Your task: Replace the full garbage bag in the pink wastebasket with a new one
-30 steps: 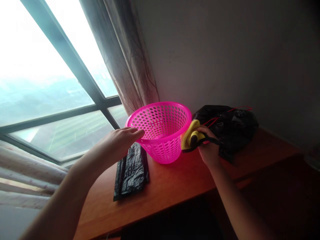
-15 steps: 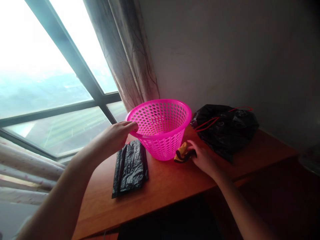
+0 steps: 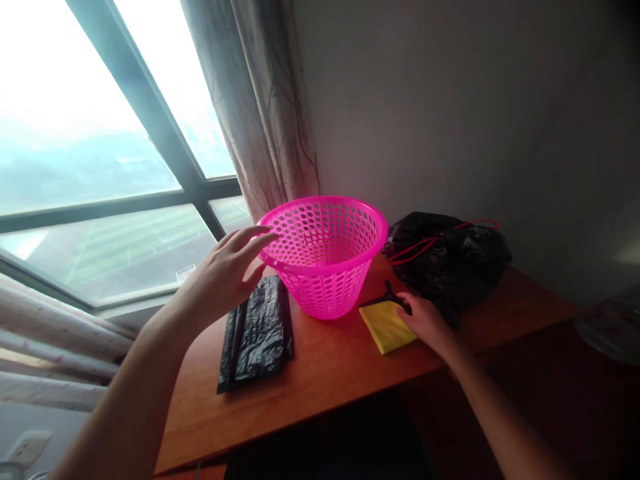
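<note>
A pink plastic basket (image 3: 327, 293) with a perforated wall stands upright on the wooden table. At its left rim is my left hand (image 3: 233, 263), fingers spread and not wrapped round anything; whether the fingertips touch the rim I cannot tell. To the right of the basket, a yellow cloth (image 3: 386, 327) with a dark edging is spread on the tabletop. My right hand (image 3: 425, 320) pinches its right edge between thumb and fingers. Below my left hand lies a folded black plastic bag (image 3: 260, 340), beside the basket.
A crumpled black garbage bag (image 3: 450, 257) with red drawstrings lies at the back right of the wooden table (image 3: 310, 380). Behind stand a wall and a curtain (image 3: 270, 113); the window (image 3: 130, 247) is on the left. The table's front edge runs below my hands.
My left hand has let go of the basket rim, its fingers now spread. The bunched yellow cloth has opened out flat, and my right hand has moved slightly right with its edge.
</note>
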A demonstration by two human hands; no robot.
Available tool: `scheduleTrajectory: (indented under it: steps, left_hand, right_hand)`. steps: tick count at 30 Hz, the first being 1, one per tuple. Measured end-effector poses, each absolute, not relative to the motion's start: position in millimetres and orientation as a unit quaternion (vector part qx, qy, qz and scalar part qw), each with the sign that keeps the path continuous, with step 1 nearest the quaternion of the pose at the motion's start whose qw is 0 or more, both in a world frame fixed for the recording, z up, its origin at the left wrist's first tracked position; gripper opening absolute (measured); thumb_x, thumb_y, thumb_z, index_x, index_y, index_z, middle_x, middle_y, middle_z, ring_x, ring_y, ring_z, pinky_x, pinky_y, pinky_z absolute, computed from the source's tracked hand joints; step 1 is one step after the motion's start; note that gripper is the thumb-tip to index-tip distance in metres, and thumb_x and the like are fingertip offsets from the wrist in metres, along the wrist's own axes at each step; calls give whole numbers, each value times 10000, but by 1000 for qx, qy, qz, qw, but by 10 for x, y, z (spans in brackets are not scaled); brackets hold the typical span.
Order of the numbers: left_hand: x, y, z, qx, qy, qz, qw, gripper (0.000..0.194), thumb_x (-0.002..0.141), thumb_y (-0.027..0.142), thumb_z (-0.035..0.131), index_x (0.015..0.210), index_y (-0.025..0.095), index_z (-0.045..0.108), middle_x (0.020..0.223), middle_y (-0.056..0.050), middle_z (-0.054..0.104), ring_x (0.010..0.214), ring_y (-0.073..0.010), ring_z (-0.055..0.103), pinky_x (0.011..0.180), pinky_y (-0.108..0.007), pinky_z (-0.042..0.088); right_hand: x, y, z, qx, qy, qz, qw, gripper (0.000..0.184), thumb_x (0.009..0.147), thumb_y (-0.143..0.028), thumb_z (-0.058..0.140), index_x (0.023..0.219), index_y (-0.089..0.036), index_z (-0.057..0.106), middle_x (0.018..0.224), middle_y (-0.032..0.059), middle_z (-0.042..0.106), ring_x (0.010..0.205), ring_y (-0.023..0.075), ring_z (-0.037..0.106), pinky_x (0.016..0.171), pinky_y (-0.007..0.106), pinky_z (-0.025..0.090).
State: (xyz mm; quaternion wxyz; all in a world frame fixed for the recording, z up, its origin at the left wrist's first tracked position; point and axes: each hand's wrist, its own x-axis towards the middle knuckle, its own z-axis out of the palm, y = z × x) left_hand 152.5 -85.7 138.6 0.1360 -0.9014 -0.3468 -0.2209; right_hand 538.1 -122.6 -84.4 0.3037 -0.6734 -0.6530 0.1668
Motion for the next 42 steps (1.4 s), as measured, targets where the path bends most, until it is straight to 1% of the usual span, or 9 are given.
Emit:
scheduleTrajectory:
  steps: [2,6,10,15,25,30,35,39,42]
  left_hand:
    - [1505,-896,1380,-898,-353,-222,138,465,933,182,495,1397,204,478,1421,-137,498,1305,-297,493,1063,-502,456]
    - [1472,-971,1359,-892,-365,-226,142,494,927,181,507,1415,235,456,1468,-126,446,1324,-305,476,1072,-507,449]
    - [1476,-1080,1319,-880,-379,-249,139,510,918,181,525,1418,246,447,1483,-115,432,1328,-306,474,1076,-509,450]
    - [1462,-1237,1225,-863,-401,-285,120,485,915,198,539,1390,273,477,1477,-93,449,1299,-302,505,1069,-498,460]
    - [1341,-1315,968,-831,-440,-331,79,407,926,246,544,1332,255,526,1413,-98,522,1253,-275,552,1053,-460,466]
    - [1247,-1282,747,-818,-457,-347,44,378,924,262,544,1301,243,546,1379,-95,552,1249,-267,552,1056,-449,455]
    - [1204,-1281,264,-783,-520,-338,-32,365,915,335,536,1258,216,571,1301,-113,605,1193,-282,590,1027,-472,476]
    - [1328,-1330,-111,-766,-523,-343,-146,464,913,359,540,1356,225,494,1360,-127,576,1229,-274,581,1022,-456,486]
    - [1424,-1347,-250,-756,-525,-347,-179,512,920,355,546,1408,238,445,1417,-128,534,1291,-272,534,1061,-453,453]
  right_hand:
    - [5422,-1180,-1027,-685,-666,107,275,331,833,-175,565,1147,-157,670,1105,142,728,1026,302,690,929,421,524]
    - [5451,-1212,-1076,-672,-685,20,282,396,866,-173,504,1247,-146,610,1151,154,695,1038,299,675,915,433,539]
    - [5339,-1323,-990,-632,-714,-61,296,394,881,-162,478,1251,-141,612,1231,168,636,1144,314,605,1013,469,485]
    - [5153,-1417,-1057,-574,-776,-13,262,354,906,-234,491,1220,-186,649,1284,137,623,1209,299,569,1052,470,465]
    - [5419,-1173,-1098,-566,-781,14,264,353,911,-230,463,1192,-143,658,1280,165,621,1203,301,579,1064,487,460]
    - [5357,-1226,-945,-558,-765,30,318,347,954,-301,457,1226,-177,633,1286,148,620,1205,285,583,1067,486,461]
    - [5018,-1336,-740,-528,-760,59,375,331,968,-325,469,1247,-225,617,1289,103,629,1214,258,583,1061,449,473]
    - [4716,-1375,-678,-504,-754,92,411,338,959,-323,490,1263,-222,598,1310,102,616,1239,251,567,1082,449,458]
    - [4572,-1350,-714,-521,-716,124,448,352,950,-348,502,1266,-218,586,1296,122,616,1220,265,579,1047,464,488]
